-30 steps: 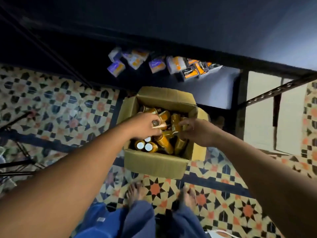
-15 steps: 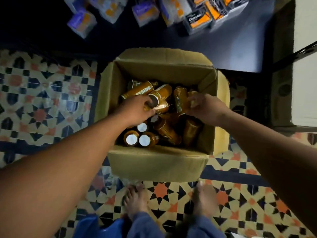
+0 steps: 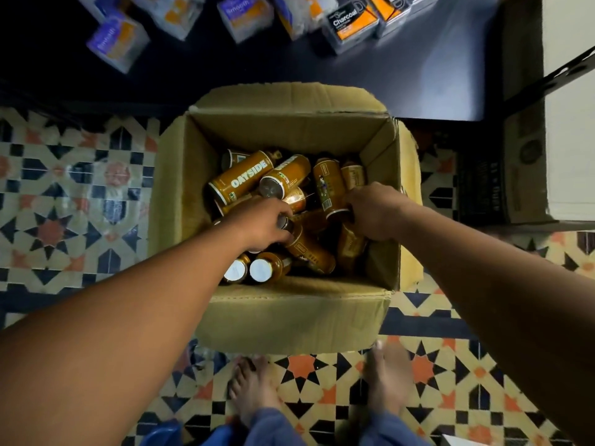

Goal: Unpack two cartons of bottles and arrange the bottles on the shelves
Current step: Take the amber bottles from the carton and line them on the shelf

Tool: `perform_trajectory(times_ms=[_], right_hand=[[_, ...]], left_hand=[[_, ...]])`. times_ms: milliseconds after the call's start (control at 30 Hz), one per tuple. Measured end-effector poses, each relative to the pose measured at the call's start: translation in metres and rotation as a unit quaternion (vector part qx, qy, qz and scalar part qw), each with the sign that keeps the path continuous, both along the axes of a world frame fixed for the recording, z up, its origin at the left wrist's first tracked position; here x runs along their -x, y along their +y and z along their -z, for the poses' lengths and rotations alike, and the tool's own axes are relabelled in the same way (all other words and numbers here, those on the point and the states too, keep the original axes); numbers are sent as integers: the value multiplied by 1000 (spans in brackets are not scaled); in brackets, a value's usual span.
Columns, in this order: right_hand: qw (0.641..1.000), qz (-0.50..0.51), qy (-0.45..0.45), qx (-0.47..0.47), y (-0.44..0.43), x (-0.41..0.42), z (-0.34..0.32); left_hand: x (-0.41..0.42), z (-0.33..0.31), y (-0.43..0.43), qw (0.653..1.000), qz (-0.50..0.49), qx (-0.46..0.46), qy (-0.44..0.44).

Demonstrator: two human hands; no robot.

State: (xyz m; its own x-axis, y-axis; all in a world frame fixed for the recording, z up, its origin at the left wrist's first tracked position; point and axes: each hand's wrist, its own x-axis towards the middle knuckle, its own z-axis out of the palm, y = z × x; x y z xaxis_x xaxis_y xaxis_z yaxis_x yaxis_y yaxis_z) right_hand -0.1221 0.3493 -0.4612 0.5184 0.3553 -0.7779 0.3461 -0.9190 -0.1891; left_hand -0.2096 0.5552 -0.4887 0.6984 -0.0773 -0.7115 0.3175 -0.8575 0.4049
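Bare feet (image 3: 254, 387) are seen on the tiled floor (image 3: 64, 220), just behind an open carton (image 3: 289, 313). Inside it, brown bottles (image 3: 241, 181) are heaped loosely. The left hand (image 3: 262, 225) is closed around one bottle's neck; the right hand (image 3: 375, 212) is clamped on another's base. Beyond, packets (image 3: 117, 40) are spread on a dark shelf (image 3: 434, 78).

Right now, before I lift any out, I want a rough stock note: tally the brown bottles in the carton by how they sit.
Brown plastic bottles standing, white cap up: 2
Lying, OATSIDE lettering readable: 2
Gripped, one each by left hand and right hand: 2
Total: 6; the rest in the cardboard carton overlap too much to count.
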Motion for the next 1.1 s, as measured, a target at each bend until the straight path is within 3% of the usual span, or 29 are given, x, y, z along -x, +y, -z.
perform_trajectory(times_ms=[167, 467, 900, 1100], right_hand=[[996, 54, 24, -68, 0, 7, 1], [965, 189, 89, -160, -2, 37, 23], [980, 87, -11, -177, 4, 61, 54], [958, 170, 21, -228, -3, 68, 53]], left_hand=[[8, -1, 5, 997, -54, 41, -25], [20, -4, 9, 995, -56, 63, -44], [19, -8, 14, 996, -22, 77, -41], [24, -11, 13, 995, -16, 89, -50]])
